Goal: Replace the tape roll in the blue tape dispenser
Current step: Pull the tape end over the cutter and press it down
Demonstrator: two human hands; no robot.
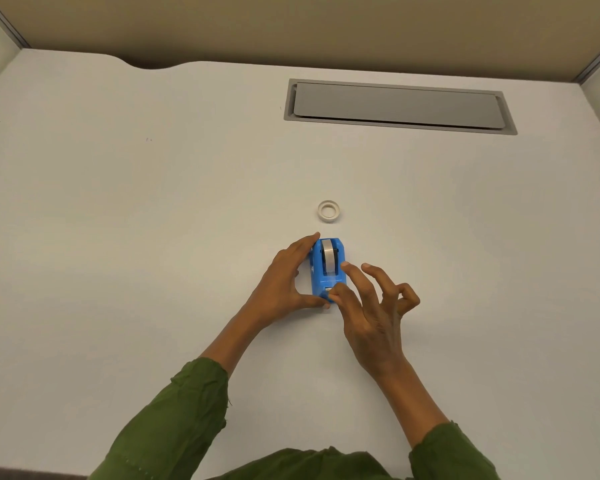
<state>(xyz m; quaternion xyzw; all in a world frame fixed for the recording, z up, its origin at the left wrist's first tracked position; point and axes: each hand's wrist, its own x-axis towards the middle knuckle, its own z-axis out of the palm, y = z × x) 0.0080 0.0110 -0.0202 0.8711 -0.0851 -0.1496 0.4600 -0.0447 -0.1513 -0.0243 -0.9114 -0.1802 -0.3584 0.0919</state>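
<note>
The blue tape dispenser [327,271] stands on the white desk with a roll of clear tape [329,258] seated in it. My left hand [284,282] grips the dispenser's left side, fingers along its far end and thumb at its near end. My right hand [371,303] has its thumb and forefinger on the near right part of the dispenser, by the cutter, with the other fingers spread. A small white ring [328,211], a tape core or thin roll, lies flat on the desk just beyond the dispenser.
A grey cable-port lid [399,107] is set into the desk at the back right. Beige partition walls [291,26] close off the desk's far side. Green sleeves cover both forearms.
</note>
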